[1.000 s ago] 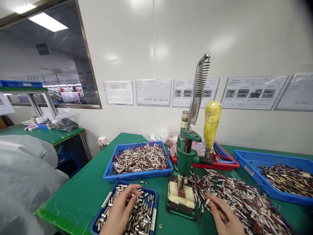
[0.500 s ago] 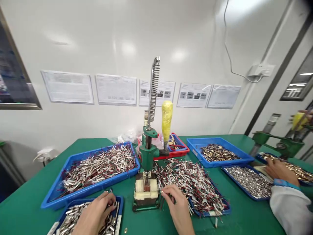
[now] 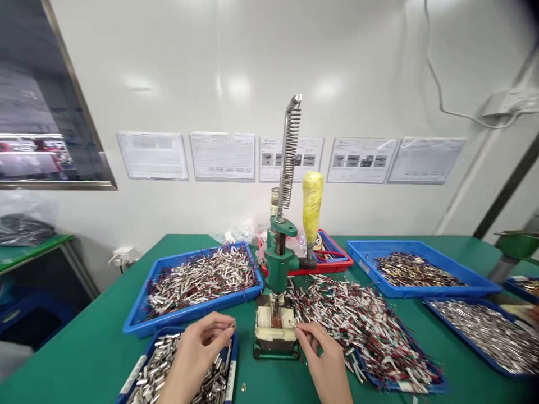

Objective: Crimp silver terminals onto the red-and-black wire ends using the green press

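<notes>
A green hand press [image 3: 279, 264] with a tall spring and a yellow-wrapped lever handle [image 3: 312, 206] stands mid-table on a base with a cream block [image 3: 275, 327]. My left hand [image 3: 194, 358] hovers over a blue tray of short metal sleeves [image 3: 168, 373] and pinches one small sleeve at the fingertips. My right hand [image 3: 326, 359] is just right of the press base, its fingertips pinching a thin wired part beside the cream block. A heap of red and black wired parts [image 3: 362, 322] lies right of that hand.
A blue tray of finished wired sleeves [image 3: 201, 279] sits behind my left hand. A red tray [image 3: 332, 259] is behind the press. More blue trays of parts [image 3: 415, 273] [image 3: 484, 334] fill the right side. A second green press [image 3: 516, 247] shows at far right.
The camera swung back left, so the co-worker's hand and sleeve at right left the view. My left hand lifted from the sleeve tray, pinching a sleeve. My right hand stays by the press base.
</notes>
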`<state>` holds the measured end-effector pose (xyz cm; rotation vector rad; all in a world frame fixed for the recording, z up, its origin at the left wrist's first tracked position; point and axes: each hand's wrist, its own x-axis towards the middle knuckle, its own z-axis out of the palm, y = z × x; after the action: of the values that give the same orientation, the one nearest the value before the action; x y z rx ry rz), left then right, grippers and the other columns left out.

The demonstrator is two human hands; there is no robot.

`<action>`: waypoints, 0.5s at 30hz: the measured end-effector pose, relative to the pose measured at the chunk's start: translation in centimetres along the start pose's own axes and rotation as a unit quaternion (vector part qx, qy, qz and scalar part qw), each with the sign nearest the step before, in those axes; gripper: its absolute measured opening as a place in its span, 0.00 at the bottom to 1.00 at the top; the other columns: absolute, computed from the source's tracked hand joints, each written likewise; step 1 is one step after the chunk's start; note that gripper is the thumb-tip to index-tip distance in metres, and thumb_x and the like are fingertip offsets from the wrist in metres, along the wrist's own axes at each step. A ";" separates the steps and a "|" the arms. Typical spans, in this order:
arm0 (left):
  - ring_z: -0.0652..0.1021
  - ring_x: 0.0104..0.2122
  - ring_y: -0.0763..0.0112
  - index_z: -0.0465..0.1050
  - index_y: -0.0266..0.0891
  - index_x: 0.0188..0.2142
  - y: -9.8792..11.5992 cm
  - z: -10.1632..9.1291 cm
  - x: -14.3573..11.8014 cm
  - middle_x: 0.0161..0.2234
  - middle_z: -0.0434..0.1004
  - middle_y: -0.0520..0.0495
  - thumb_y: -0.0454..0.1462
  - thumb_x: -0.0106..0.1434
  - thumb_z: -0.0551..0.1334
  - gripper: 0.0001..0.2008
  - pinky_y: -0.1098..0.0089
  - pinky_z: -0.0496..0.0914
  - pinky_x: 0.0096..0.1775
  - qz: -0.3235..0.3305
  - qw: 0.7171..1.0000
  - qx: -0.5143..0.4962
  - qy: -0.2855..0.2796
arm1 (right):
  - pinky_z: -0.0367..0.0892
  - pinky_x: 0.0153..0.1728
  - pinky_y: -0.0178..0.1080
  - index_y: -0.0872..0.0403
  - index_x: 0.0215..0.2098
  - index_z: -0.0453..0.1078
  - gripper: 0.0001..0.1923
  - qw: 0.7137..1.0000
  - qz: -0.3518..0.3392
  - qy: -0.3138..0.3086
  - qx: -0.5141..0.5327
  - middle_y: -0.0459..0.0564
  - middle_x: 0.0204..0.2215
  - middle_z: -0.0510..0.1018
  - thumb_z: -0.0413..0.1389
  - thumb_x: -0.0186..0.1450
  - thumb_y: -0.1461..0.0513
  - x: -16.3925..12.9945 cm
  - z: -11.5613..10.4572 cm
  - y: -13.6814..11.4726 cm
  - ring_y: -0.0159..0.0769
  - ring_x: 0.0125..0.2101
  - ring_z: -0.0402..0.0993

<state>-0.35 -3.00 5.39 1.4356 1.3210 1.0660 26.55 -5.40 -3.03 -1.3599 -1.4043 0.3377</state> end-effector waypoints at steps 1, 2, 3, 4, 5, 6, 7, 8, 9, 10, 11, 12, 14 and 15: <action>0.80 0.32 0.62 0.83 0.39 0.34 0.4 0.2 -0.3 0.31 0.86 0.48 0.54 0.53 0.71 0.21 0.69 0.73 0.37 -0.002 1.000 -0.007 -0.003 | 0.64 0.24 0.32 0.51 0.31 0.78 0.22 1.000 0.012 -0.001 0.004 0.44 0.23 0.74 0.54 0.70 0.45 0.1 0.5 -0.3 0.31 0.21 0.66; 0.80 0.32 0.62 0.83 0.38 0.35 0.7 0.4 -0.5 0.32 0.85 0.47 0.54 0.54 0.70 0.22 0.69 0.73 0.37 -0.005 1.000 -0.010 -0.007 | 0.63 0.23 0.32 0.51 0.30 0.76 0.22 1.000 0.023 -0.001 0.008 0.43 0.21 0.71 0.55 0.69 0.45 0.2 1.0 -0.7 0.31 0.21 0.64; 0.80 0.33 0.62 0.83 0.37 0.36 0.9 0.5 -0.7 0.32 0.85 0.46 0.54 0.55 0.69 0.22 0.69 0.73 0.37 -0.006 1.000 -0.012 -0.011 | 0.61 0.23 0.32 0.51 0.28 0.75 0.22 0.999 0.033 -0.002 0.012 0.43 0.20 0.69 0.55 0.69 0.44 0.3 1.6 -1.0 0.31 0.21 0.63; 0.80 0.34 0.62 0.84 0.37 0.37 0.9 0.6 -0.8 0.33 0.85 0.46 0.54 0.56 0.69 0.22 0.69 0.72 0.37 -0.006 1.000 -0.013 -0.013 | 0.60 0.23 0.32 0.51 0.27 0.74 0.23 0.999 0.042 -0.005 0.017 0.42 0.20 0.68 0.54 0.69 0.44 0.6 2.1 -1.3 0.30 0.21 0.61; 0.80 0.34 0.62 0.84 0.36 0.37 0.8 0.6 -1.0 0.33 0.85 0.45 0.53 0.57 0.68 0.22 0.70 0.72 0.38 -0.003 1.000 -0.012 -0.013 | 0.58 0.23 0.32 0.51 0.27 0.73 0.24 0.999 0.049 -0.009 0.021 0.41 0.20 0.66 0.54 0.69 0.43 0.8 2.5 -1.6 0.30 0.21 0.60; 0.80 0.35 0.62 0.84 0.36 0.38 0.7 0.6 -1.0 0.33 0.85 0.45 0.53 0.58 0.67 0.21 0.70 0.71 0.37 0.001 1.000 -0.011 -0.011 | 0.57 0.23 0.33 0.51 0.26 0.72 0.24 0.998 0.056 -0.014 0.023 0.41 0.19 0.64 0.54 0.69 0.43 1.1 2.9 -1.9 0.31 0.21 0.58; 0.79 0.34 0.63 0.84 0.36 0.37 0.5 0.6 -1.1 0.33 0.84 0.45 0.52 0.59 0.67 0.21 0.70 0.71 0.37 0.004 1.000 -0.011 -0.006 | 0.56 0.23 0.33 0.51 0.26 0.71 0.25 0.998 0.061 -0.020 0.025 0.41 0.19 0.63 0.53 0.68 0.42 1.4 3.2 -2.2 0.31 0.22 0.57; 0.79 0.34 0.63 0.83 0.36 0.36 0.4 0.6 -1.1 0.32 0.84 0.46 0.51 0.59 0.67 0.20 0.70 0.70 0.36 0.006 1.000 -0.011 -0.002 | 0.55 0.23 0.33 0.51 0.25 0.70 0.26 0.997 0.066 -0.024 0.025 0.40 0.19 0.61 0.53 0.68 0.41 1.7 3.4 -2.6 0.31 0.22 0.57; 0.78 0.33 0.64 0.83 0.36 0.35 0.2 0.6 -1.2 0.32 0.84 0.46 0.50 0.59 0.67 0.18 0.70 0.70 0.36 0.006 1.000 -0.012 0.001 | 0.54 0.23 0.33 0.51 0.24 0.69 0.27 0.997 0.071 -0.026 0.027 0.40 0.19 0.60 0.53 0.68 0.40 2.0 3.6 -2.9 0.31 0.22 0.56; 0.78 0.32 0.65 0.82 0.36 0.34 0.0 0.7 -1.2 0.31 0.83 0.47 0.49 0.58 0.67 0.17 0.71 0.69 0.35 0.006 1.000 -0.016 0.003 | 0.54 0.23 0.33 0.51 0.24 0.68 0.27 0.996 0.075 -0.027 0.029 0.40 0.19 0.61 0.52 0.67 0.39 2.3 3.7 -3.2 0.31 0.22 0.56; 0.77 0.31 0.67 0.80 0.36 0.33 -0.2 0.8 -1.2 0.29 0.82 0.48 0.47 0.58 0.68 0.15 0.71 0.69 0.35 0.004 1.000 -0.021 0.002 | 0.54 0.23 0.33 0.51 0.23 0.67 0.28 0.996 0.078 -0.028 0.030 0.40 0.18 0.61 0.52 0.67 0.39 2.5 3.8 -3.4 0.30 0.21 0.57; 0.76 0.29 0.68 0.79 0.36 0.31 -0.3 0.9 -1.1 0.28 0.81 0.49 0.46 0.57 0.68 0.14 0.72 0.68 0.34 0.001 1.000 -0.028 -0.002 | 0.54 0.22 0.33 0.51 0.23 0.66 0.29 0.996 0.081 -0.027 0.030 0.40 0.18 0.62 0.52 0.67 0.38 2.6 3.9 -3.5 0.30 0.21 0.58; 0.75 0.28 0.71 0.76 0.37 0.30 -0.6 1.3 -1.1 0.25 0.79 0.51 0.45 0.57 0.69 0.13 0.72 0.67 0.33 -0.005 0.999 -0.042 -0.016 | 0.54 0.22 0.33 0.51 0.22 0.64 0.30 0.996 0.081 -0.024 0.020 0.40 0.17 0.64 0.50 0.67 0.38 2.8 4.3 -3.5 0.30 0.20 0.59; 0.75 0.27 0.71 0.75 0.37 0.29 -0.7 1.5 -1.0 0.25 0.78 0.52 0.45 0.56 0.69 0.13 0.73 0.67 0.33 -0.009 0.998 -0.049 -0.024 | 0.54 0.22 0.33 0.51 0.22 0.64 0.30 0.997 0.079 -0.020 0.006 0.40 0.17 0.64 0.50 0.68 0.38 2.8 4.6 -3.3 0.30 0.20 0.59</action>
<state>0.89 -4.09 4.28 1.3661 1.2288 1.0634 21.81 -1.97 -0.74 -1.4656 -1.3288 0.4789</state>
